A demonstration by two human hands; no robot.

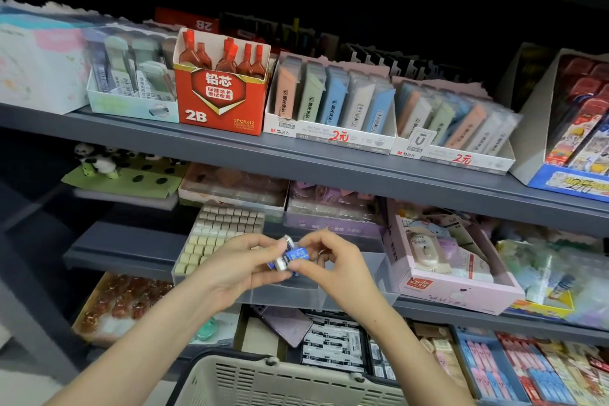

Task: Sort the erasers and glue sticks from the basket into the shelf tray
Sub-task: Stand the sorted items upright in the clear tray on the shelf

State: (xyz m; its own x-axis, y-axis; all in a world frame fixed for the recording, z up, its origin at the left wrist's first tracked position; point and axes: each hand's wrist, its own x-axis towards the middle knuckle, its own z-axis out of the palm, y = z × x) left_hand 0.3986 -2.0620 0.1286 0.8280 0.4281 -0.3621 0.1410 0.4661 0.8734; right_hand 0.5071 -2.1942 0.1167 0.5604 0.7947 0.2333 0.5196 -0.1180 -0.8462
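— What's closest?
— The basket (286, 382), right at the bottom, under both arms.
— And the hands?
— The left hand (237, 270) and right hand (333, 260) are together, both pinching a little bunch of erasers (290, 255) (blue and white wrappers).
— Where?
— In front of the clear tray (372, 273) on the shelf. Small blocks (224, 227) fill its left part.

two hands (237, 269) (333, 262); at least two erasers (296, 254); one basket (263, 382); one clear tray (357, 277)
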